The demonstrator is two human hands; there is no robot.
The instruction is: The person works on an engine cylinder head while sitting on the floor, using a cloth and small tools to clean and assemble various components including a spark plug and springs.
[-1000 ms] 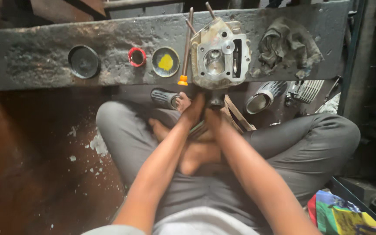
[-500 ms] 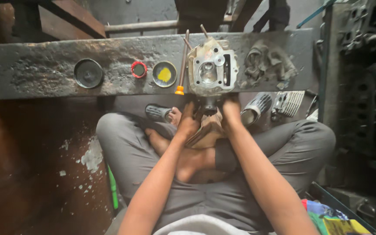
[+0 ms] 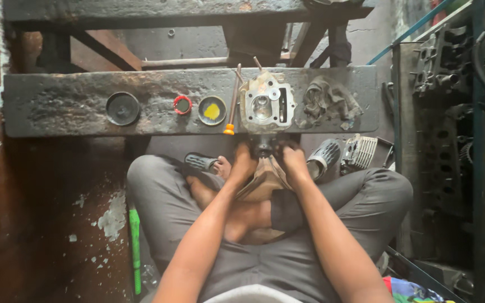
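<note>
A grimy workshop floor, with a dark, oil-stained bench point(image 3: 74, 104) across the top of the view. On it sits a cylinder head point(image 3: 266, 102), stripped and apart from the hands, beside a rag point(image 3: 328, 101), a screwdriver point(image 3: 233, 106) and three small round tins. Below the bench edge, the left hand point(image 3: 244, 163) and right hand point(image 3: 293, 160) both clasp a small dark part point(image 3: 264, 146) over brown paper point(image 3: 262, 179) — the work looks mid-way, with the part not fitted to the head.
</note>
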